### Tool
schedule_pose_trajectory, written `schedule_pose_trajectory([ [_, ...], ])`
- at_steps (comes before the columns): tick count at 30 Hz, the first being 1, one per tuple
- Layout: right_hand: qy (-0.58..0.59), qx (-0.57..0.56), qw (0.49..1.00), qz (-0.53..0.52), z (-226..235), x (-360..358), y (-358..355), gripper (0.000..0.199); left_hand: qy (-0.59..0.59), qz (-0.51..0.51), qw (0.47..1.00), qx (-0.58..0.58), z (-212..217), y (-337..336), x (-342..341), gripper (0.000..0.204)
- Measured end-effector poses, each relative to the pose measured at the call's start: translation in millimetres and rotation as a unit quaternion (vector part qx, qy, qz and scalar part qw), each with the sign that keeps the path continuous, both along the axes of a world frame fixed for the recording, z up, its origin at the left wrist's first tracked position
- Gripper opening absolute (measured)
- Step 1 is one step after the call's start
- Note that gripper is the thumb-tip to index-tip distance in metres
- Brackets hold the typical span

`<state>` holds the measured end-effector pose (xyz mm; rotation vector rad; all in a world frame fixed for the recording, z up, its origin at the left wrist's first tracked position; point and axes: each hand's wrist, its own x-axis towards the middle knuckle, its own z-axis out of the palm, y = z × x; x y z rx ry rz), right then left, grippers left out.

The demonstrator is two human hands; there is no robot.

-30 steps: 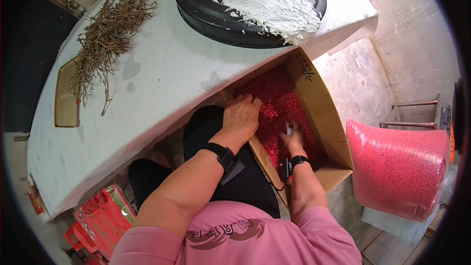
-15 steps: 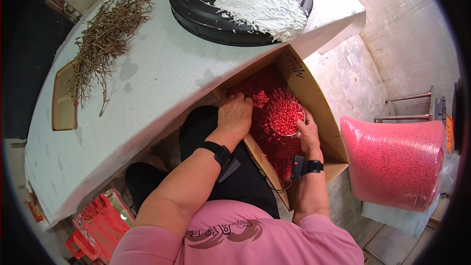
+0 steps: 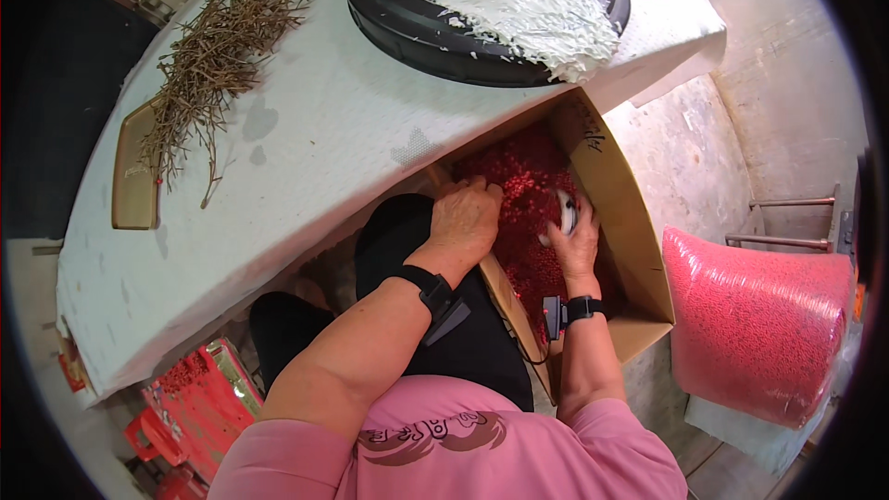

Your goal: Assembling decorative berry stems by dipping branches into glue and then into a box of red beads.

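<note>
An open cardboard box stands on the floor beside my knees, under the table edge, filled with small red tube-like pieces. My left hand lies over the box's near wall, its fingers curled and their tips down among the red pieces; what they grip is hidden. My right hand is deep in the box, fingers closed around a small white and grey object. Both wrists wear black bands.
A white-covered table carries a black round tray of pale paste, a heap of thin brown sticks and a wooden board. A big clear bag of pink-red pieces stands right. Red packages lie lower left.
Half a second ago a round bundle of red tubes was raised between my hands; it is now down among the pieces, and my right hand grips a white object.
</note>
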<state>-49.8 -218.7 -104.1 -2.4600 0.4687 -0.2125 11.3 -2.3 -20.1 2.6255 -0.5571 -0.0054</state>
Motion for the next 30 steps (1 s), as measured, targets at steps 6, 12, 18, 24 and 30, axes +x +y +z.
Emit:
schedule_pose_trajectory([
  [6,0.283,0.203,0.932,-0.097,-125,-53,-25,0.07,0.0,-0.003,1.0,-0.004,0,-2,2,0.005],
  [12,0.169,0.527,0.82,-0.144,-116,-56,-36,0.07,-0.003,0.006,1.0,0.014,5,-4,0,0.009],
  [18,0.088,0.518,0.847,-0.083,42,-13,-25,0.068,0.01,0.017,1.0,0.023,6,-1,-2,0.01],
  [24,-0.16,0.17,0.965,0.119,122,13,35,0.057,0.017,0.007,1.0,0.003,3,3,-2,0.01],
  [30,-0.096,0.034,0.993,0.055,44,15,22,0.059,0.012,0.036,0.999,0.001,1,1,-1,0.013],
])
